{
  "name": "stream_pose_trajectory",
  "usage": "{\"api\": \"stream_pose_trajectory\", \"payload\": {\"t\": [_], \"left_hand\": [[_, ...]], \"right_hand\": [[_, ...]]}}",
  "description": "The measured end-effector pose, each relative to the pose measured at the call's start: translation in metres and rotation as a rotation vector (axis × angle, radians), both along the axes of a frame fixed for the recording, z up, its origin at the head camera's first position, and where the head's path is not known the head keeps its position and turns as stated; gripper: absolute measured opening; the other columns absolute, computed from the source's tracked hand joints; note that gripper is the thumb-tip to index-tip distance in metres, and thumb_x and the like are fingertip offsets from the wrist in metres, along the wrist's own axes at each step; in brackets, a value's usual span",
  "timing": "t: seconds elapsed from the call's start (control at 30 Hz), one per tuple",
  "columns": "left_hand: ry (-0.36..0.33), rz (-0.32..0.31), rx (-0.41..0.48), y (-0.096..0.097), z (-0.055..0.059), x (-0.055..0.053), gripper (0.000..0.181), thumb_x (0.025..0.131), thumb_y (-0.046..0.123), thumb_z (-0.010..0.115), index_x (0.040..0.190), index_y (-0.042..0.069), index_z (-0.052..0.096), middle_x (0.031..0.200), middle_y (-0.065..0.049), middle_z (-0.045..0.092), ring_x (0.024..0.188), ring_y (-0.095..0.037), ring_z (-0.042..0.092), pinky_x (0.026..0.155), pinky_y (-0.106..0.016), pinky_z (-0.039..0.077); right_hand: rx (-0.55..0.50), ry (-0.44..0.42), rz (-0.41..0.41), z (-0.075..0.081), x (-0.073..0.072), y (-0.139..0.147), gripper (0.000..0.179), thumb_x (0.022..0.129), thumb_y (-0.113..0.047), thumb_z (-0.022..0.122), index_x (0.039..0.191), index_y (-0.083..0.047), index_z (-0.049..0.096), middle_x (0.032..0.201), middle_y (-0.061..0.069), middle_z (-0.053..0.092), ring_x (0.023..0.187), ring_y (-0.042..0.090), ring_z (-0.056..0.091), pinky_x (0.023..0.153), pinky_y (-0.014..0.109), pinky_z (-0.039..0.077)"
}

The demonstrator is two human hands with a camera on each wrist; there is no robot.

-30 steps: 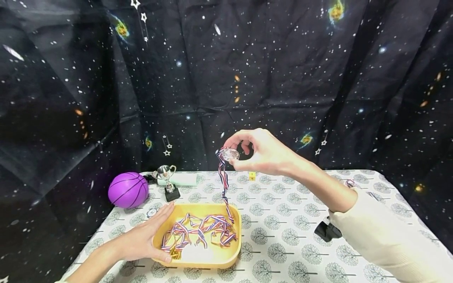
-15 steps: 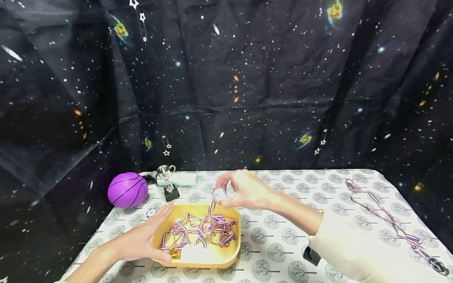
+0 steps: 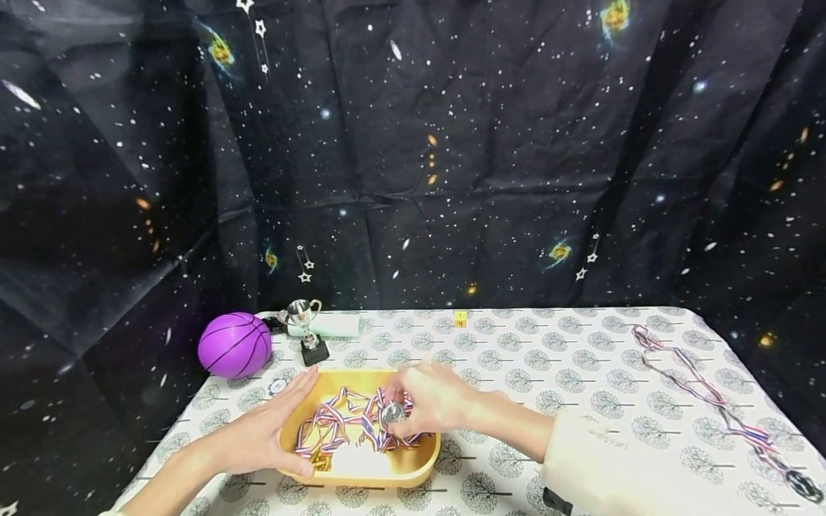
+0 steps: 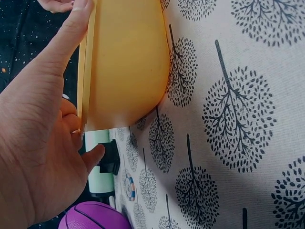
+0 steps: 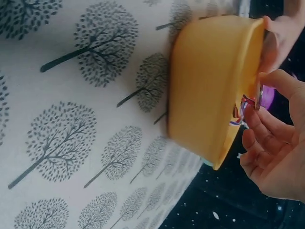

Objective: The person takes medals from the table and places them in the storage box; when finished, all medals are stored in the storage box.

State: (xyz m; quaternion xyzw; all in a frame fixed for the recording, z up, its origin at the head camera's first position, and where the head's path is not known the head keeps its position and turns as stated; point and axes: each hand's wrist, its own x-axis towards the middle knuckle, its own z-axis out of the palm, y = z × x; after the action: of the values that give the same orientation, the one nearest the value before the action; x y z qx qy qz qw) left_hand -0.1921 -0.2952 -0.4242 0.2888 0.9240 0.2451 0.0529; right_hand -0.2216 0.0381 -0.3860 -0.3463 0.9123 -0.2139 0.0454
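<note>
A yellow tub [image 3: 416,481] stands on the table, holding tangled striped ribbons [image 3: 329,423] and a gold medal [image 3: 321,462] in its front left corner. My left hand [image 3: 258,433] grips the tub's left rim, thumb at the front and fingers toward the back. Low over the right part of the tub, my right hand [image 3: 434,401] pinches a silver medal [image 3: 392,412] between thumb and fingers. In the right wrist view, the medal [image 5: 259,95] is seen edge-on beside the rim, with some ribbon below it. The fingers cover part of the medal.
Behind the tub's left side are a purple ball [image 3: 234,345], a small trophy cup [image 3: 303,333] and a pale green roll [image 3: 342,326]. Another ribboned medal [image 3: 803,486] lies stretched along the right of the table. A yellow tag [image 3: 460,319] lies near the back edge.
My right hand has come down from above the back of the table into the tub with the silver medal, its ribbon lowering with it. The left hand has kept its place.
</note>
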Motion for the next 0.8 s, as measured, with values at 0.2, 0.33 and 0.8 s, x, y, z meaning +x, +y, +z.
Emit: {"api": "stream_pose_trajectory", "payload": {"t": [0.2,0.33,0.8], "left_hand": [[0.028,-0.015,-0.001,0.000,0.001,0.001,0.139,0.069,0.067,0.090,0.169,0.003,0.018,0.176,-0.019,0.010,0.157,-0.049,0.017,0.116,-0.070,0.025],[0.015,-0.001,-0.006,0.001,0.000,0.001,0.140,0.069,0.070,0.089,0.170,0.005,0.018,0.176,-0.016,0.009,0.158,-0.047,0.016,0.118,-0.067,0.024],[0.013,-0.006,-0.002,0.001,0.002,0.001,0.138,0.070,0.067,0.090,0.170,0.004,0.019,0.176,-0.018,0.010,0.157,-0.047,0.017,0.117,-0.068,0.025]], "right_hand": [[-0.005,0.008,-0.002,0.006,-0.009,-0.001,0.042,0.080,-0.033,0.094,0.114,-0.015,0.078,0.097,-0.010,0.073,0.075,0.004,0.061,0.067,0.022,0.053],[-0.054,0.057,-0.045,0.021,-0.021,0.000,0.037,0.082,-0.036,0.092,0.111,-0.018,0.077,0.098,-0.010,0.074,0.078,0.008,0.063,0.069,0.027,0.054],[-0.081,0.086,-0.033,0.011,-0.018,-0.008,0.039,0.083,-0.039,0.092,0.112,-0.017,0.078,0.096,-0.011,0.072,0.085,0.006,0.063,0.072,0.026,0.053]]}}
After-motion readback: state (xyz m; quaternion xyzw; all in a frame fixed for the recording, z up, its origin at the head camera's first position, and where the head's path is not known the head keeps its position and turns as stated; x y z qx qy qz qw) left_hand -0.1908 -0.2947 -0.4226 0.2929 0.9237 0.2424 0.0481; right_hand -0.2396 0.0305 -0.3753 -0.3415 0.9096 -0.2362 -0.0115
